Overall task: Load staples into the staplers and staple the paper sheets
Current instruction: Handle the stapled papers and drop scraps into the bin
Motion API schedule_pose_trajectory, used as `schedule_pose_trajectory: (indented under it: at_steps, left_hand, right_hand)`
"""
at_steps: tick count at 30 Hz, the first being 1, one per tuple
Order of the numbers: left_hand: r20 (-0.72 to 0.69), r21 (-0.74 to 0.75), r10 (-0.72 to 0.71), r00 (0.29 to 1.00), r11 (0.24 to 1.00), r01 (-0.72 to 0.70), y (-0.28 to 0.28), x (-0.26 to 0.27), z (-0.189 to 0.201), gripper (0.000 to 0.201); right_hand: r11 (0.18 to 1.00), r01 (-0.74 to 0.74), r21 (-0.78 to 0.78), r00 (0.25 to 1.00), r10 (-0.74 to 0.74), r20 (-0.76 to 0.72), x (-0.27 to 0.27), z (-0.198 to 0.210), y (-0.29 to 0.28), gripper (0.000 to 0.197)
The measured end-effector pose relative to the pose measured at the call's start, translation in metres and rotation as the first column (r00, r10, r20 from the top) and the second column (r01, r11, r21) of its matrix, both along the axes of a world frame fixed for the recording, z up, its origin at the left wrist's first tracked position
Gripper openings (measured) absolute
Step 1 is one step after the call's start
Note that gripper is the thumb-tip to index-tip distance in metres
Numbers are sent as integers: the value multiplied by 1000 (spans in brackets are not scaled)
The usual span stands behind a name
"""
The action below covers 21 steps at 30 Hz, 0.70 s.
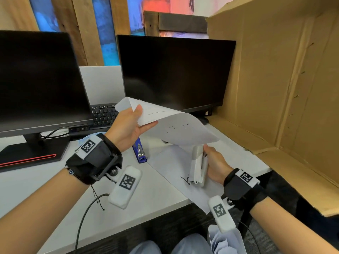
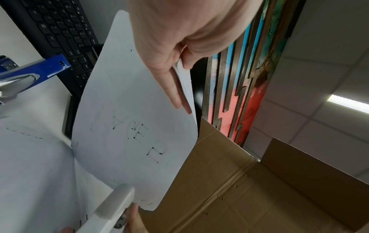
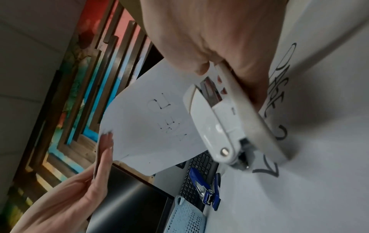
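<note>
My left hand (image 1: 145, 116) pinches a curled stack of white paper sheets (image 1: 176, 127) between thumb and fingers and holds it above the desk. Faint handwriting and small staple marks show on the paper sheets (image 2: 129, 126). My right hand (image 1: 208, 158) grips a white stapler (image 1: 198, 165) just under the stack's lower corner, its mouth end pointing away from me. Whether the paper is inside the mouth I cannot tell. The white stapler (image 3: 219, 126) hovers over a flat sheet (image 3: 309, 181) with bold black writing. A blue stapler (image 1: 139, 151) lies on the desk below my left hand.
Two dark monitors (image 1: 174, 74) and a black keyboard (image 1: 104, 114) stand at the back of the white desk (image 1: 156, 195). A large open cardboard box (image 1: 275, 88) fills the right side. A pale blue perforated basket (image 3: 185, 217) sits near the blue stapler.
</note>
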<state>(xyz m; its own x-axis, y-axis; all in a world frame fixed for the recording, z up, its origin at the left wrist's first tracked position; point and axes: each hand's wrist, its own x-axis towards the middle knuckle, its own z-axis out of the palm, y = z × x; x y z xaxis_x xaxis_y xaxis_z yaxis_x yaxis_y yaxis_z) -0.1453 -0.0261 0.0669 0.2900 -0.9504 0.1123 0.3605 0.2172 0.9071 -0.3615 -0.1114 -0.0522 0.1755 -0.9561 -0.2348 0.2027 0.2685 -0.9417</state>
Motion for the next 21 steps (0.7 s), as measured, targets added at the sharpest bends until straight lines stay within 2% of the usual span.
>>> schedule_pose_trajectory:
  at_steps: [2,6,9,12,15,17,18,19,21]
  left_hand:
    - [-7,-1,4,1000,1000,-4,2,0,1,18]
    - [-9,12,6,1000,1000,-6,5,1,3,16]
    - [-7,13,3,1000,1000,-3,6,-1,6,14]
    - [8,18,-1,1000,1000,1,6,-2,8,16]
    - [15,28,-3,1000,1000,3,6,-4,7,21]
    - [20,32,-5,1000,999,4,6,-5,7,22]
    - [26,34,-4,1000,999,3,6,-6,6,22]
    - [37,35,-2,999,999,0,6,-6,6,21]
    - [58,36,2,998,999,-4,7,-6,7,19]
  right_hand:
    - [1000,30,-4,999,-30,15,3,-1,-2,34]
    - [1000,-8,8,998,7,61,-2,-4,-4,17]
    - [999,1,-45,1000,-1,17,-7,-13,-9,15]
    - [995,42,-94,988,-55,-147,-8,-21,-12,26]
    - [964,22,-264,903,-132,-409,-7,-20,-14,28]
    - [946,26,-325,857,-188,-479,-9,-15,-12,28]
    - [940,48,-338,857,-212,-469,-10,-13,-11,25]
    - [940,82,-331,888,-219,-403,-11,-9,-10,21]
    - [958,154,-242,971,-191,-140,-12,0,-7,16]
